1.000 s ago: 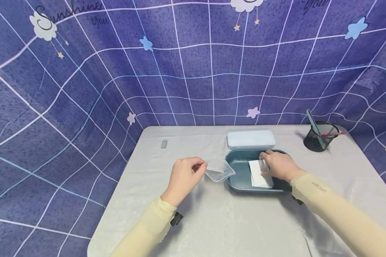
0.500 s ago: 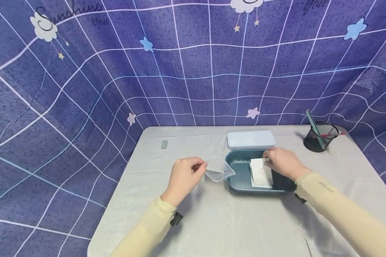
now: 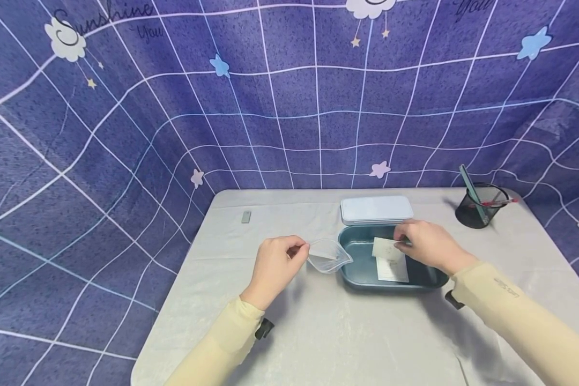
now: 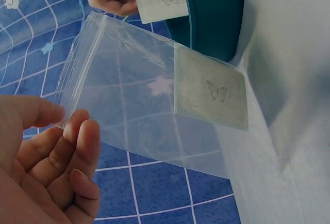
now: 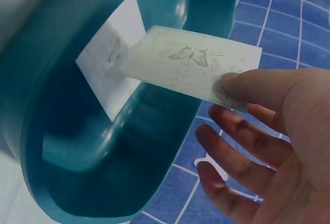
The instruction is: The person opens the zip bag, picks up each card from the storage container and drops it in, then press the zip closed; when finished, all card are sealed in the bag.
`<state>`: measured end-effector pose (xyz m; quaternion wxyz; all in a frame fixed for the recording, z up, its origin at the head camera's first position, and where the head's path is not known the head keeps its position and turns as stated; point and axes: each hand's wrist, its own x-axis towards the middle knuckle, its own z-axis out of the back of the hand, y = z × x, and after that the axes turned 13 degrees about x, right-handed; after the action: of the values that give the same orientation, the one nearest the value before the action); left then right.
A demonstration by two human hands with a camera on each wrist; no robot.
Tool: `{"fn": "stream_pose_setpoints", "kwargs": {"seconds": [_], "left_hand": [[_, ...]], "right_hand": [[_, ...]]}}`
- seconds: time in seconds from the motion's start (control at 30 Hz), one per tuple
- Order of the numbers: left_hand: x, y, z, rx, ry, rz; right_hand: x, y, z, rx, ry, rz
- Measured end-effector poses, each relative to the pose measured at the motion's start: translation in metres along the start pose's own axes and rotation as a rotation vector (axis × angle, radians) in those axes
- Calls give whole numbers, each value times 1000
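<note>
My left hand [image 3: 276, 268] pinches the edge of a clear zip bag [image 4: 134, 69] between thumb and forefinger. Inside that bag, at its far end, sits a pale card printed with a butterfly [image 4: 214, 90]. Over the teal tray [image 3: 359, 268], my right hand [image 3: 429, 244] holds the edge of a similar butterfly card [image 5: 191, 61] between thumb and forefinger, its other fingers loosely bent. This card is tilted above a second white card [image 5: 113, 64], which lies in the tray and is partly covered by it. The bag's opening faces my left fingers in the left wrist view.
A light blue case [image 3: 376, 209] lies just behind the tray. At the back right stands a black mesh pen holder [image 3: 477, 206] with a green ruler-like strip and a red pen-like item. A small grey-green block [image 3: 246, 216] lies at the back left of the table [image 3: 328, 338].
My right hand has drawn back slightly to the right and raised the upper card, uncovering more of the card beneath. The left hand and the bag have stayed nearly still.
</note>
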<state>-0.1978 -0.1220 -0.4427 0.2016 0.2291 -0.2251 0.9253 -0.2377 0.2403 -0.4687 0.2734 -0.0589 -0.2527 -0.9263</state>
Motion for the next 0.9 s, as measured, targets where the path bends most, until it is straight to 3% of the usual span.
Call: {"fn": "stream_pose_setpoints", "kwargs": {"seconds": [0.2, 0.47, 0.67, 0.9], "left_hand": [[0, 0, 1, 5, -5, 1], [0, -1, 1, 9, 3, 10], [1, -1, 1, 8, 5, 13], [1, -2, 1, 4, 4, 4]], "right_hand": [[-3, 14, 4, 6, -46, 51], [-7, 38, 15, 0, -258, 189], [-9, 65, 25, 32, -344, 276], [-9, 99, 34, 68, -439, 456]]}}
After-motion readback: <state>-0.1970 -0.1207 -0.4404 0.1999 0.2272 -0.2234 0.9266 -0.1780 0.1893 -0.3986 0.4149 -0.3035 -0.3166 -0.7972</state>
